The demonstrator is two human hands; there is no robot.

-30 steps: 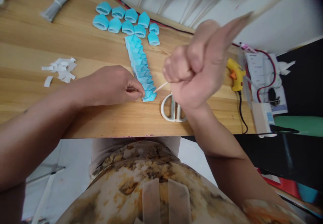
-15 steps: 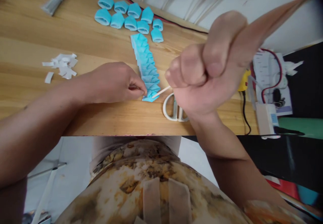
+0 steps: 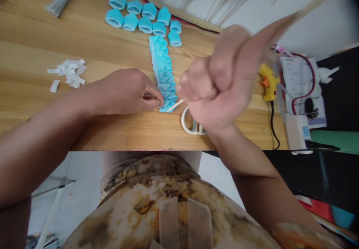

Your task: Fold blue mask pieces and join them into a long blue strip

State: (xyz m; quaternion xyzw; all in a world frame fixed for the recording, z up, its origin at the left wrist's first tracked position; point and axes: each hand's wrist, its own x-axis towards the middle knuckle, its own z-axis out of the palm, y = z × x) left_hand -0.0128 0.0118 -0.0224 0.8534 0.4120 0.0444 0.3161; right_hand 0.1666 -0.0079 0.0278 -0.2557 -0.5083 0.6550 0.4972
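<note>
The left hand has thumb and finger pinched together on the edge of a pleated blue strip, which lies on the bench between the two hands; its fingertips cover this edge, so the exact grip is difficult to see. The right hand is closed in a fist around a thin pale stick, whose tip reaches the strip's near end. The fist hides the stick's middle part; a blurred length beyond the thumb could be the same stick, but I cannot tell. Below the right hand, the scissors show only part of their handles.

Compared with half a second ago, the right hand is closer to the left one, and the yellow glue gun, mostly covered then, shows on its far side. The strip's far end has shifted slightly toward the right hand, while the left hand keeps almost the same place.
</note>
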